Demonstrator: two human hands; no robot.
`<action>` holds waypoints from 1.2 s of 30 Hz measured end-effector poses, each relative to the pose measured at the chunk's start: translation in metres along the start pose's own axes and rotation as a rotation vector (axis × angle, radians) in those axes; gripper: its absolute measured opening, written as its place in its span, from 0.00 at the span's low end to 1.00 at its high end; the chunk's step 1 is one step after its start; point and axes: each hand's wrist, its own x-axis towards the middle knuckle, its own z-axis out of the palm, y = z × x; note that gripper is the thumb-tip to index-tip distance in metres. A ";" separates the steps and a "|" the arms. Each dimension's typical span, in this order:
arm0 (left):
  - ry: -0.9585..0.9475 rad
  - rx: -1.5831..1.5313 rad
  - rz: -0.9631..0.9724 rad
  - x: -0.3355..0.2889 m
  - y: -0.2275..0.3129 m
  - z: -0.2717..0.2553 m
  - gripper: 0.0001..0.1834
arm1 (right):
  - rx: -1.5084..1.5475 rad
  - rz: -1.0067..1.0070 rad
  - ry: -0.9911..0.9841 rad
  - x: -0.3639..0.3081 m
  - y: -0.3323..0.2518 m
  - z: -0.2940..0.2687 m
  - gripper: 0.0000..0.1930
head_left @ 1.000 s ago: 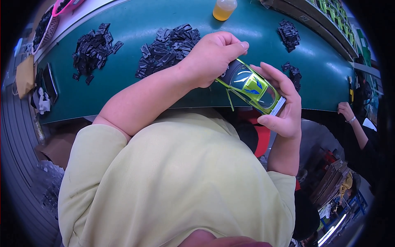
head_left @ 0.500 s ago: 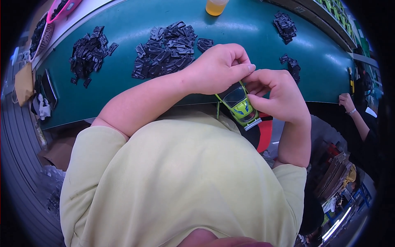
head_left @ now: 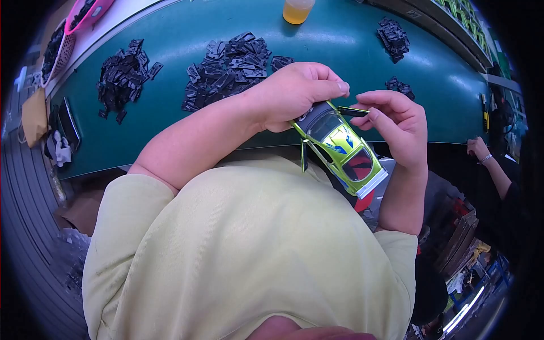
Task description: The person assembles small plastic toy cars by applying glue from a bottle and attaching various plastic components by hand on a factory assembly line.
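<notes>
A lime-green toy car with a grey hood, blue marks on its roof and a pale rear bumper is held at the table's near edge, tail toward my body and to the right. My left hand is closed around its front end, thumb on top; the fingers beneath are hidden. On the car's right side a door stands swung out, its dark inner face showing. My right hand has the tip of that door between thumb and fingers. The opposite door also sticks out, untouched.
Black plastic pieces lie in a large pile, a left pile and two smaller heaps on the green table. A cup of orange drink stands at the back. Another person's hand rests near the right edge.
The toy car has turned and shifted right, so more of its roof and rear shows. My right hand has moved off its side to the door, which now stands out.
</notes>
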 end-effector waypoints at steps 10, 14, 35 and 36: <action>0.044 0.005 0.004 0.004 -0.006 -0.002 0.11 | 0.101 -0.058 0.032 0.003 0.008 0.017 0.10; 0.050 0.093 0.029 0.009 -0.010 -0.010 0.10 | -0.569 -0.400 -0.009 0.014 0.003 0.020 0.08; 0.087 -0.293 0.234 0.009 -0.020 -0.011 0.10 | -0.839 -0.646 0.441 0.026 0.032 0.036 0.05; 0.123 -0.277 0.245 0.009 -0.021 -0.010 0.09 | -0.915 -0.634 0.398 0.026 0.035 0.036 0.05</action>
